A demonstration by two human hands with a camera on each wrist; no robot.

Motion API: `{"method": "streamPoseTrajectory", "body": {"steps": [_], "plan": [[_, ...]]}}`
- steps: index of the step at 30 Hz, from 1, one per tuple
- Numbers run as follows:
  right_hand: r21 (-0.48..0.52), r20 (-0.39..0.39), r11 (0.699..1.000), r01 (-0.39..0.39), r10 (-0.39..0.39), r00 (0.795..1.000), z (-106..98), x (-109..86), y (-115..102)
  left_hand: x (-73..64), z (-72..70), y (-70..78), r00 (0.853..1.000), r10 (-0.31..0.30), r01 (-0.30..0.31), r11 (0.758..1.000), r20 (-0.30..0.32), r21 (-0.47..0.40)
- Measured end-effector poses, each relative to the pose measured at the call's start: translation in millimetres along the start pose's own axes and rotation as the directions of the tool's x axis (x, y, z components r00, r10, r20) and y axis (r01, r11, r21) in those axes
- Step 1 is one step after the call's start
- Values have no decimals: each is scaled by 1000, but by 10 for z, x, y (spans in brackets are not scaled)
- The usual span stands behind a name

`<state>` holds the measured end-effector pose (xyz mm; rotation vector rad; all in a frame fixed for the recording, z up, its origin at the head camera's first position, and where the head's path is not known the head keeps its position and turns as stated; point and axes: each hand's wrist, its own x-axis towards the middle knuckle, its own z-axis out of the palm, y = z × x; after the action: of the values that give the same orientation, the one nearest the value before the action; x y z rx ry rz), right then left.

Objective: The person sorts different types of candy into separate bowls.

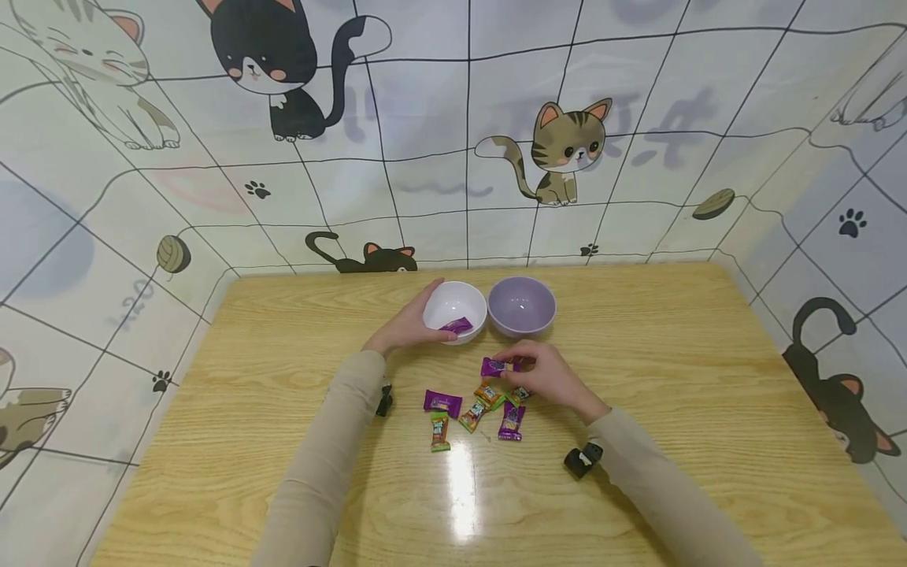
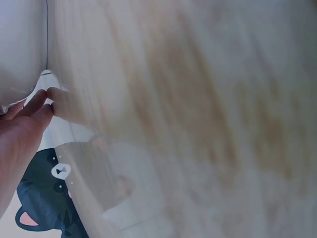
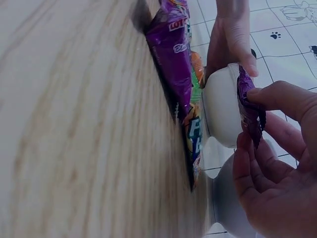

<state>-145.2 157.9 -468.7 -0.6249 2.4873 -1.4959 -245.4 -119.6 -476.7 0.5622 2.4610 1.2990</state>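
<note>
My left hand (image 1: 411, 324) grips the white bowl (image 1: 453, 298) from its left side, thumb at the front rim and fingers round the outer wall. Inside that bowl lies a purple-wrapped candy (image 1: 459, 324). Between thumb and fingers, my right hand (image 1: 551, 379) pinches another purple-wrapped candy (image 3: 251, 106), raised just in front of the bowls. A light purple bowl (image 1: 523, 305) stands right beside the white one. Below the right hand lie several loose candies, some in purple wrappers (image 1: 511, 423), others in orange-and-green wrappers (image 1: 473, 415), one of them partly hidden under the fingers.
The wooden table (image 1: 673, 354) reaches back to a cat-patterned cloth wall (image 1: 425, 189), with similar cloth at both sides. One purple candy (image 1: 442, 404) and an orange-and-green candy (image 1: 439, 431) lie at the left of the loose group. Each wrist carries a small black camera.
</note>
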Motion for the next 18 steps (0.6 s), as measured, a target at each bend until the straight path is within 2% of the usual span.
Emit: {"method": "streamPoseTrajectory", "body": {"steps": [8,18], "plan": [[42,-46,998,-44,46,998,-5,16,-94,-5,-13,13,1000,8,-8,1000,4,8],[103,-98,994,20,-10,995,-12,119,-249,-18,-18,24,1000,15,-15,1000,12,-9]]}}
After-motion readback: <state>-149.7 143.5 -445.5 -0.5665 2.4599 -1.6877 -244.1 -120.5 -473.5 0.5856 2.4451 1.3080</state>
